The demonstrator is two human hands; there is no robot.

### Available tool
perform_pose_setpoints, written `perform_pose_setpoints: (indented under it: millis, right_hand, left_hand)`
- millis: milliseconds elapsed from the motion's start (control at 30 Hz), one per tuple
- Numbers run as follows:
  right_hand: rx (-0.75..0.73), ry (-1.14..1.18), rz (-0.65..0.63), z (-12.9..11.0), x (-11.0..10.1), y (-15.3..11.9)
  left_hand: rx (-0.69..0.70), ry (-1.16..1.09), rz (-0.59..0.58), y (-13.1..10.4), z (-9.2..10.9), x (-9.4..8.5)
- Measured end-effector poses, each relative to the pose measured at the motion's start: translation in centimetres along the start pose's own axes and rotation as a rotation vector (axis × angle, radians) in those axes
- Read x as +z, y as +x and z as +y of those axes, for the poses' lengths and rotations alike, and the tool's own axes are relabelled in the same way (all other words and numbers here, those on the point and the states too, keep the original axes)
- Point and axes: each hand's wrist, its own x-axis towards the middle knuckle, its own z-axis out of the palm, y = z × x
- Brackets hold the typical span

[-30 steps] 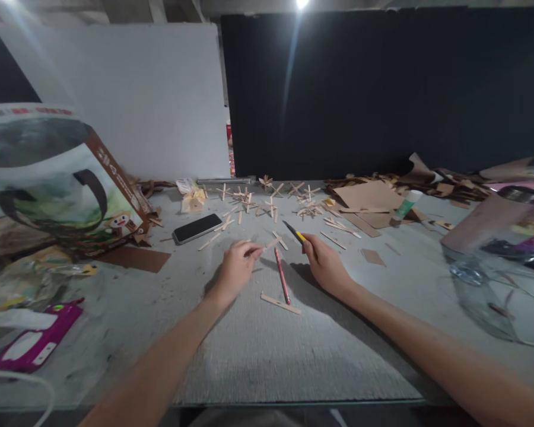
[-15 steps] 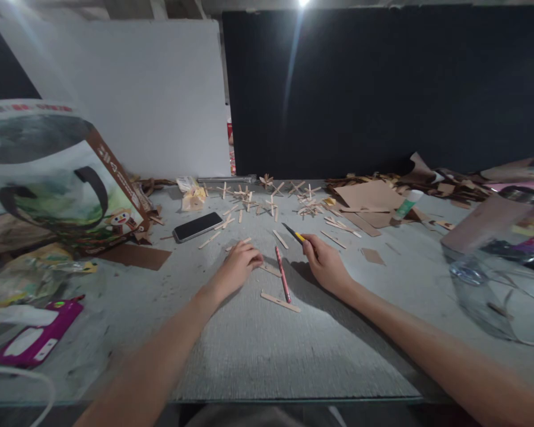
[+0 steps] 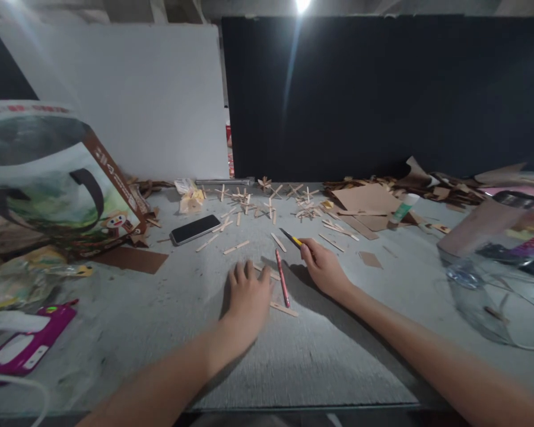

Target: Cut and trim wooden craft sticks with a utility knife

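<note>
My right hand (image 3: 324, 265) is closed around a craft knife (image 3: 296, 241) with a yellow handle, its dark blade pointing away to the left. Palm down over the table, my left hand (image 3: 250, 296) has its fingers spread. Its thumb and fingertips are beside a wooden craft stick (image 3: 269, 272); whether they touch it I cannot tell. A nearer craft stick (image 3: 285, 309) is partly covered by that hand. Between my hands lies a red patterned pencil (image 3: 282, 279). Farther off are another stick (image 3: 236, 247) and a short stick (image 3: 278, 242).
Crossed sticks (image 3: 270, 209) are scattered at the back. A phone (image 3: 196, 229) and a large printed bag (image 3: 66, 184) are on the left, with a purple device (image 3: 31, 341) nearer. Cardboard (image 3: 367, 198), a glue stick (image 3: 404, 209) and a pink tumbler (image 3: 483, 222) are on the right.
My left hand has moved nearer to me and its fingers have spread, uncovering the stick behind it. My right hand still holds the craft knife in nearly the same place.
</note>
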Motion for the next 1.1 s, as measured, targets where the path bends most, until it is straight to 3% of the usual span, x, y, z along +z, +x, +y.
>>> perform_pose_setpoints:
  millis: [267, 367, 500, 600, 667, 767, 833, 967, 1100]
  right_hand:
    - [0.037, 0.026, -0.053, 0.1, -0.1, -0.2]
    - [0.044, 0.08, -0.172, -0.7, -0.9, 0.1]
    - [0.029, 0.076, -0.43, -2.8, -2.9, 1.1]
    - [0.023, 0.048, -0.508, -4.5, -4.6, 1.9]
    - [0.021, 0.007, -0.542, -5.4, -5.5, 2.3]
    - [-0.003, -0.041, -0.578, -6.3, -6.2, 2.5]
    - [-0.045, -0.053, -0.587, -6.7, -6.3, 2.5]
    - [-0.119, -0.054, -0.607, -7.1, -5.7, 2.6]
    - [-0.153, -0.115, -0.612, -7.2, -4.6, 2.9]
  left_hand:
    - [0.035, -0.251, -0.034, 2.1, -2.1, 1.2]
    - [0.002, -0.343, -0.018, 2.6, -2.3, 1.6]
    - [-0.048, -0.467, 0.043, 3.1, -2.6, 1.7]
    - [-0.029, -0.596, 0.05, 3.6, -4.0, 1.1]
    - [0.038, -0.608, -0.006, 4.0, -5.3, 0.5]
    - [0.15, -0.526, -0.181, 4.3, -6.8, 0.0]
    - [0.139, -0.49, -0.221, 4.3, -6.8, 0.1]
    - [0.073, -0.405, -0.124, 3.9, -5.1, 1.1]
    - [0.121, -0.313, -0.132, 3.6, -4.0, 1.6]
